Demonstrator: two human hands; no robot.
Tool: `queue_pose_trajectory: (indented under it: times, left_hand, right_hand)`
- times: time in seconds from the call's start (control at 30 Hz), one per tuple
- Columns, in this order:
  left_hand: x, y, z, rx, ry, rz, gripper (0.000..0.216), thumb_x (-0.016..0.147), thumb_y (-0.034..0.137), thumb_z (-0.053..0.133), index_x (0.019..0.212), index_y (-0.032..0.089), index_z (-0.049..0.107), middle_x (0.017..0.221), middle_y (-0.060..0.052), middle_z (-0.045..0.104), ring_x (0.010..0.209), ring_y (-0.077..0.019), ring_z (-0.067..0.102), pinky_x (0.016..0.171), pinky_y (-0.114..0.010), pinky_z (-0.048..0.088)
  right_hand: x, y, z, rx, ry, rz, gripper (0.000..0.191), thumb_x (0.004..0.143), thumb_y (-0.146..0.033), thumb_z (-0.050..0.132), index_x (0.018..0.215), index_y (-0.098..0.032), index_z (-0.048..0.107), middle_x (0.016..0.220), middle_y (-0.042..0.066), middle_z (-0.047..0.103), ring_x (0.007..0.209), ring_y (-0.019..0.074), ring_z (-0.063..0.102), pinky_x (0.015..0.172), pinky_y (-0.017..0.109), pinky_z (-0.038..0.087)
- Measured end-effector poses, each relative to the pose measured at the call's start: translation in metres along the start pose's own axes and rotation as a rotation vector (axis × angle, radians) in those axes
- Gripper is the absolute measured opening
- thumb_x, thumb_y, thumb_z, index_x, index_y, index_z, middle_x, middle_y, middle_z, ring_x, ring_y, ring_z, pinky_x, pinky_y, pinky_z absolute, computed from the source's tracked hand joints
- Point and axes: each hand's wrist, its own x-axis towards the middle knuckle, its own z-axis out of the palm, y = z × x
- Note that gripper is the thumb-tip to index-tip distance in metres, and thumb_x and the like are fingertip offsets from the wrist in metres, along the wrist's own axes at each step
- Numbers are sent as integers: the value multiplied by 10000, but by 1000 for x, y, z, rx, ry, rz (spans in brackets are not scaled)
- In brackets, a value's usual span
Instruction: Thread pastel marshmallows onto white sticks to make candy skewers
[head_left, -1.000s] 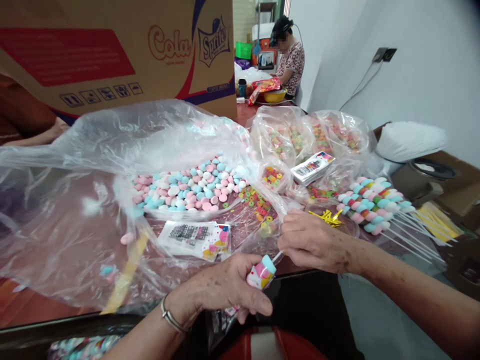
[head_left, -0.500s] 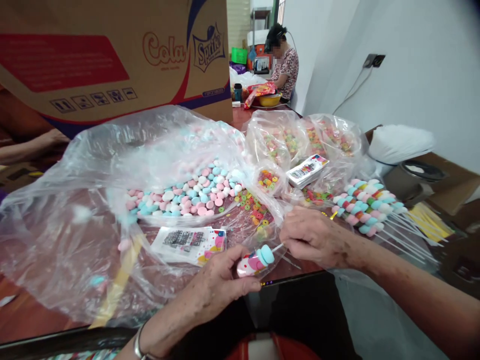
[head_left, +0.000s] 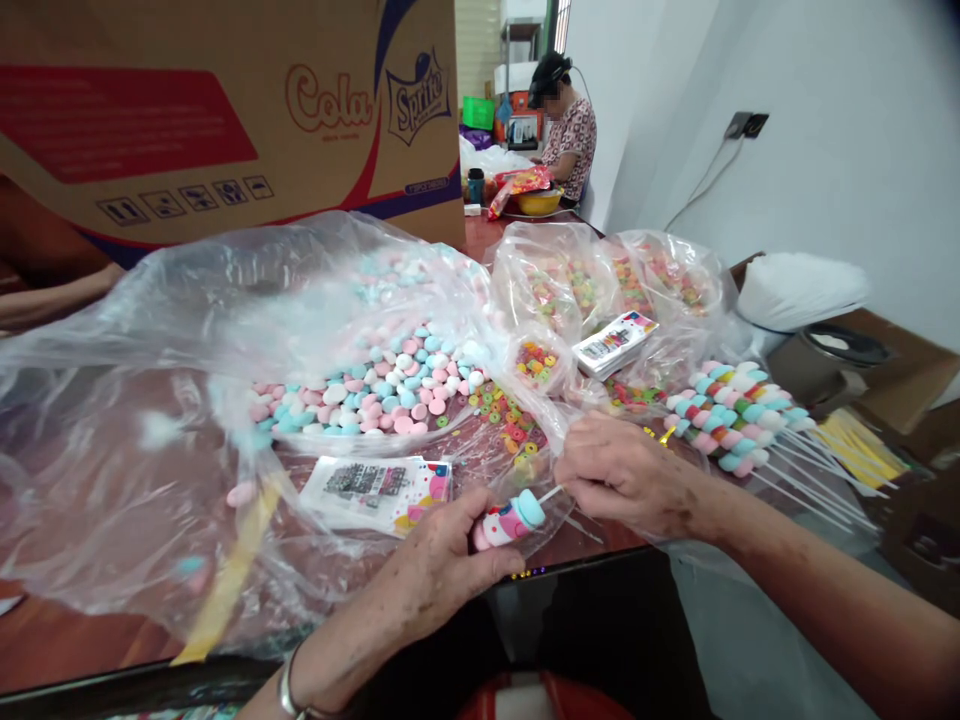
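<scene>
My left hand (head_left: 442,560) is closed around a marshmallow skewer (head_left: 529,508) in a clear bag printed with colourful dots. A pale blue marshmallow sits at the skewer's stick end. The fingers of my right hand (head_left: 622,470) pinch the white stick (head_left: 552,493) just right of that marshmallow. A stack of printed bags (head_left: 367,490) lies beyond my left hand. Loose pink, white and blue marshmallows (head_left: 390,385) lie in a large clear plastic bag (head_left: 172,300). Ring-shaped gummies (head_left: 517,430) are scattered near my right hand.
Finished marshmallow skewers (head_left: 739,410) are piled at the right beside yellow ties (head_left: 862,450). Bags of gummies (head_left: 585,275) and a second stack of printed bags (head_left: 616,342) lie behind. A big cardboard box (head_left: 300,200) stands at back left. A person (head_left: 574,140) sits farther back; another person's arm (head_left: 60,300) shows at left.
My right hand has shifted slightly left with the stick, and the skewer in my left hand has tilted a little. The other person's arm at the left edge has drawn back leftward.
</scene>
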Motion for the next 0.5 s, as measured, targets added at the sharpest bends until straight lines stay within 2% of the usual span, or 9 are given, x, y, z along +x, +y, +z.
queue_pose_trajectory:
  times: [0.1, 0.23, 0.37, 0.5]
  left_hand:
    - [-3, -1, -2, 40, 54, 47, 244, 848, 357, 644, 1041, 208, 633, 796, 34, 609, 705, -143, 531, 621, -219, 378]
    - [-5, 1, -1, 130, 89, 127, 224, 871, 316, 625, 1077, 228, 620, 763, 43, 587, 688, -138, 521, 625, -219, 365]
    - [-2, 5, 1, 86, 18, 132, 142, 881, 335, 621, 926, 201, 607, 751, 39, 580, 662, -130, 502, 593, -216, 353]
    - [-1, 9, 6, 14, -39, 109, 212, 853, 380, 662, 948, 196, 618, 823, 18, 629, 734, -149, 537, 647, -223, 388]
  right_hand:
    - [0, 0, -2, -48, 16, -36, 240, 906, -124, 471, 699, -153, 590, 648, -11, 525, 660, 126, 430, 688, 288, 297]
    - [0, -6, -1, -151, -50, -106, 214, 914, -160, 516, 709, -164, 579, 669, -13, 546, 696, 142, 414, 701, 310, 279]
    - [1, -14, 4, -223, -75, -156, 192, 927, -186, 520, 743, -173, 570, 701, -11, 565, 711, 154, 398, 690, 327, 265]
    - [4, -16, 15, -183, -70, -196, 205, 947, -205, 504, 751, -179, 561, 715, -8, 579, 721, 157, 421, 697, 329, 286]
